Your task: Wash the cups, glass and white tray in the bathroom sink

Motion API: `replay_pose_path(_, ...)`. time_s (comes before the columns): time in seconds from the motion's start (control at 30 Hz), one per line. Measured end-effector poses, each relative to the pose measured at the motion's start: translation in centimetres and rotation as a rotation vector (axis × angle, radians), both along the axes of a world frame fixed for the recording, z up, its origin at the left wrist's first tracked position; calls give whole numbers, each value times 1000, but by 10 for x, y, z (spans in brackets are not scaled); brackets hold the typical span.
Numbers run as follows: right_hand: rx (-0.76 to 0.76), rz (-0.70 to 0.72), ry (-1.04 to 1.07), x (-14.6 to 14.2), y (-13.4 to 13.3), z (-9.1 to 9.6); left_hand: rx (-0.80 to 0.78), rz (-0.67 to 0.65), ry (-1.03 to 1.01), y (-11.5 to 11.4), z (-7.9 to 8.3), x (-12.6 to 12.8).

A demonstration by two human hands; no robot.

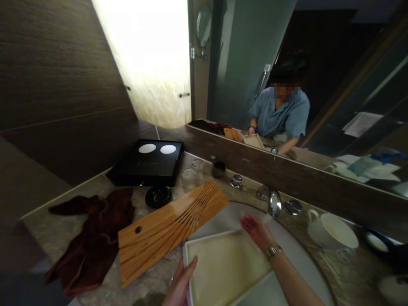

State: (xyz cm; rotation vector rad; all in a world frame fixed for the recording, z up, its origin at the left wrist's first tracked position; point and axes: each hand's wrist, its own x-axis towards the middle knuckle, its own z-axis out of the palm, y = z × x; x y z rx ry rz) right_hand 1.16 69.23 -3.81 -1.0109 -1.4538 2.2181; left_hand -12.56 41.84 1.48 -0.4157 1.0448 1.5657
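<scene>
My left hand (pixel 183 280) grips the left edge of a shallow rectangular tray (pixel 228 265), cream inside with a pale rim. The tray is tilted over the white sink basin (pixel 306 263). Over the basin, beyond the tray's far right corner, is my right hand (pixel 256 231), palm turned up and fingers loosely curved. Some blur covers its fingertips, and I see no object in it. A metal watch band circles that wrist. Just beyond this hand stands the chrome faucet (pixel 274 204). Left of the tray, a slotted wooden board (pixel 168 233) overlaps the basin's edge.
A dark red cloth (pixel 95 242), a black box (pixel 148 163), a black saucer (pixel 158 196) and glasses (pixel 188 177) occupy the counter's left. A white cup (pixel 333 229) stands right of the basin. A wide mirror (pixel 242 63) rises behind, below a lit panel's level.
</scene>
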Motion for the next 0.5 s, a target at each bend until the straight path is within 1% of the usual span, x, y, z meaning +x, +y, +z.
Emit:
replay_pose_path(0.07,-108,261,-23,0,-12,3,6,18,-74,1,7,1)
replay_pose_path(0.1,-127,355,-39,2,-14,4,-3,40,-97,2,9,2)
replay_pose_path(0.13,-122,389,-52,6,-13,4,-14,71,-107,4,10,3)
replay_pose_path(0.17,-96,353,-52,9,-8,3,-26,105,-108,5,11,4)
replay_pose_path(0.27,-11,76,16,14,12,-1,-9,159,-91,8,15,7)
replay_pose_path(0.3,-7,28,46,13,16,-2,4,157,-90,9,16,7)
replay_pose_path(0.33,-15,29,69,12,17,-1,8,154,-86,9,17,8)
replay_pose_path(0.37,-40,85,81,11,15,0,4,153,-76,10,17,9)
replay_pose_path(0.4,-91,185,84,12,11,1,0,151,-59,10,17,9)
replay_pose_path(0.43,-101,302,65,15,8,1,-7,149,-39,10,17,10)
replay_pose_path(0.47,-56,412,19,19,5,-1,-6,145,-23,10,18,10)
replay_pose_path(0.5,44,491,-49,26,4,-5,-2,146,-19,10,18,11)
